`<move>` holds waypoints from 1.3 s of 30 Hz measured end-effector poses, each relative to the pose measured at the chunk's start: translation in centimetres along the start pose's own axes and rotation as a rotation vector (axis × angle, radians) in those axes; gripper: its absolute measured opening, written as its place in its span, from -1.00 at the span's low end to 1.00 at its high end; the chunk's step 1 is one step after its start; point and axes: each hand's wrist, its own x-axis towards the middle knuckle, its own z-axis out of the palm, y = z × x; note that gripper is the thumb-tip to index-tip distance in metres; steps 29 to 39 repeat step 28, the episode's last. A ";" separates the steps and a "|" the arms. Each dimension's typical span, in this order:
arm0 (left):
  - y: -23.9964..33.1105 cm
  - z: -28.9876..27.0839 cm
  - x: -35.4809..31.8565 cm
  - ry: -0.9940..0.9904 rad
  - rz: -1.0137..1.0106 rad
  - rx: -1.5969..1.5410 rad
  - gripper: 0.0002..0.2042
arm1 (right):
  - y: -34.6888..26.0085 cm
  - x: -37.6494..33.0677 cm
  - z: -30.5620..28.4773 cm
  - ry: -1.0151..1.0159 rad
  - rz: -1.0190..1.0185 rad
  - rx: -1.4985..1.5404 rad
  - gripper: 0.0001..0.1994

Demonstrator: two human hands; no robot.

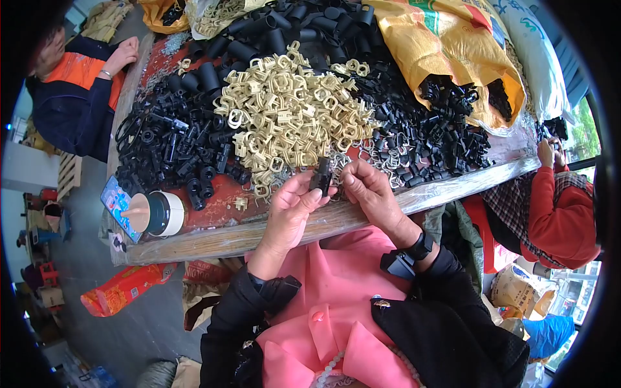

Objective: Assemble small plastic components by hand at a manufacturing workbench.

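Over the table's near edge, my left hand [292, 208] is closed round a small black plastic part [321, 176], pinched upright between thumb and fingers. Just right of it, my right hand [375, 195] has thumb and forefinger pressed together; what they grip, if anything, is too small to make out. The two hands are a little apart. Beyond them rises a heap of cream-coloured plastic clips [291, 110]. Small metal rings [388, 158] lie scattered by my right hand, beside a pile of short black pieces [446, 139].
A pile of black fittings [174, 142] lies left, black tubes [284, 26] at the back. A cup [165, 213] and a phone [119, 204] stand near the left corner. A yellow sack [446, 52] spills black parts. Other people sit left [84, 90] and right [563, 213].
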 end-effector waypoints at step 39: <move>0.0 -0.4 0.1 -0.002 -0.066 -0.004 -0.63 | -2.4 0.4 0.8 0.009 -0.547 -0.712 -0.97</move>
